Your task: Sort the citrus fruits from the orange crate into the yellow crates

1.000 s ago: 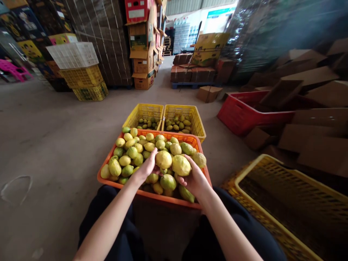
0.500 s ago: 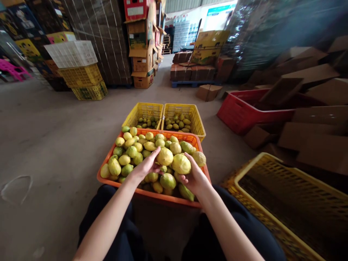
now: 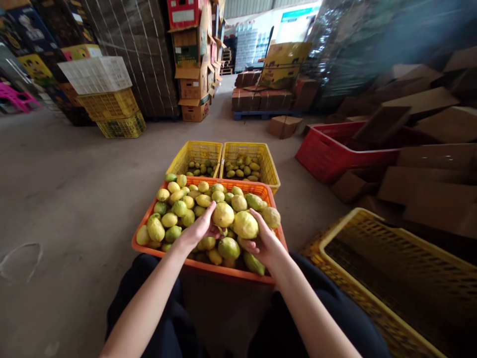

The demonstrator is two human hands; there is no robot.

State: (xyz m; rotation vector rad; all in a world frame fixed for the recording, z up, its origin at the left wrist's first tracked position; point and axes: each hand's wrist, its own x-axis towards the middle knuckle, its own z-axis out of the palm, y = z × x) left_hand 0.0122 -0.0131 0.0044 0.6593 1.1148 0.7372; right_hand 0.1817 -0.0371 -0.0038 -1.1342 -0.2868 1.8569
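My left hand (image 3: pixel 201 227) is closed around a round yellow lemon (image 3: pixel 223 215), thumb on its upper side. Just to the right, my right hand (image 3: pixel 264 237) grips a larger, paler yellow lemon (image 3: pixel 246 225). Both fruits are held close together over an orange crate (image 3: pixel 164 253) heaped with yellow and green lemons (image 3: pixel 169 220). Among those under my hands is a greenish lemon (image 3: pixel 228 248). Parts of the fingers on both hands are hidden behind the fruit.
Beyond the orange crate stand two yellow crates, a left one (image 3: pixel 178 158) and a right one (image 3: pixel 271 166), with lemons low inside. A large yellow crate (image 3: pixel 359 298) lies at my right. Behind it are a red crate (image 3: pixel 320 154) and loose cardboard (image 3: pixel 428 199). Stacked crates (image 3: pixel 110 104) stand far left.
The view has shifted very slightly. Both hands still hold the same two lemons, with the right-hand one turned a little.
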